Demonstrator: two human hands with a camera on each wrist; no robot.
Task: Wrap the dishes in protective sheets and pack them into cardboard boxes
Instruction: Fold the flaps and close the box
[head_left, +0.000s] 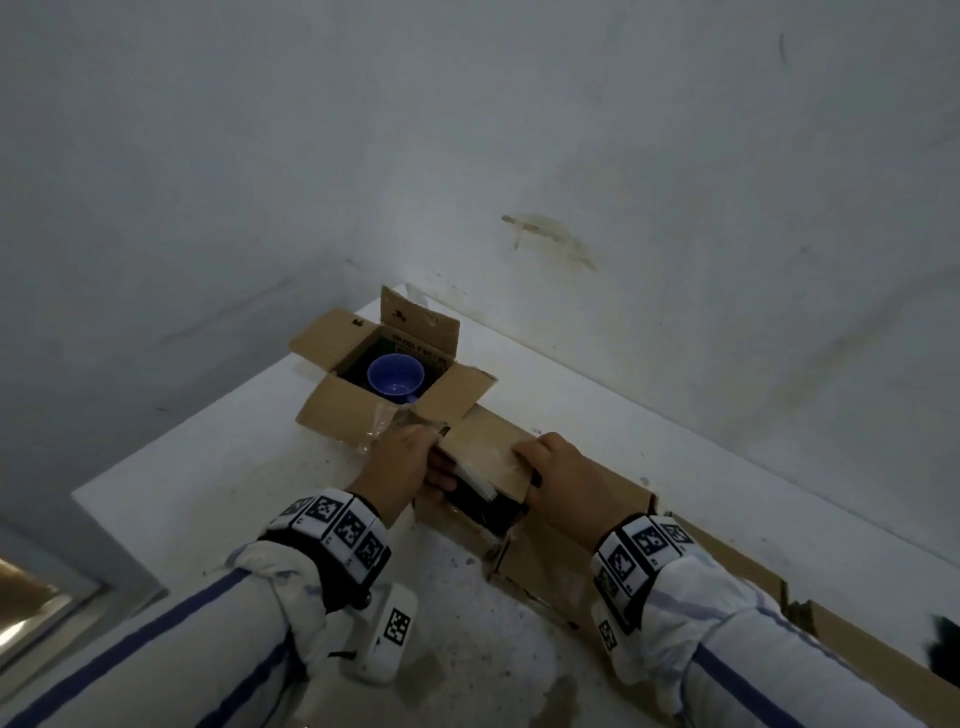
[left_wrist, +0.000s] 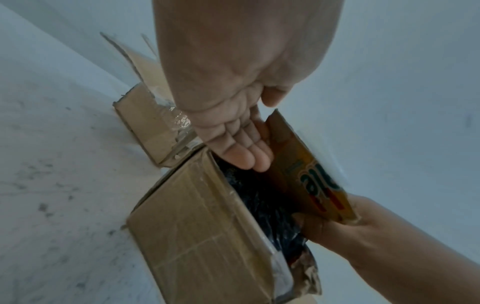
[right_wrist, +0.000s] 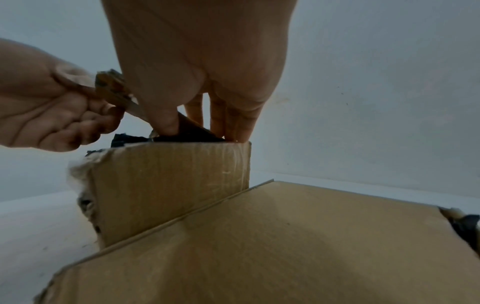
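A white tabletop (head_left: 218, 467), speckled with dark flecks, fits into a corner of pale grey walls (head_left: 675, 156), one bearing a brownish smear (head_left: 550, 236), with a metallic frame (head_left: 36, 618) at lower left.

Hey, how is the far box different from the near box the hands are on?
The far box stands with all its flaps spread open; the near box has a flap gripped by the left hand and right hand. The far box shows a bare blue cup; the near box shows only dark wrapping. Both are worn brown cardboard on the white counter.
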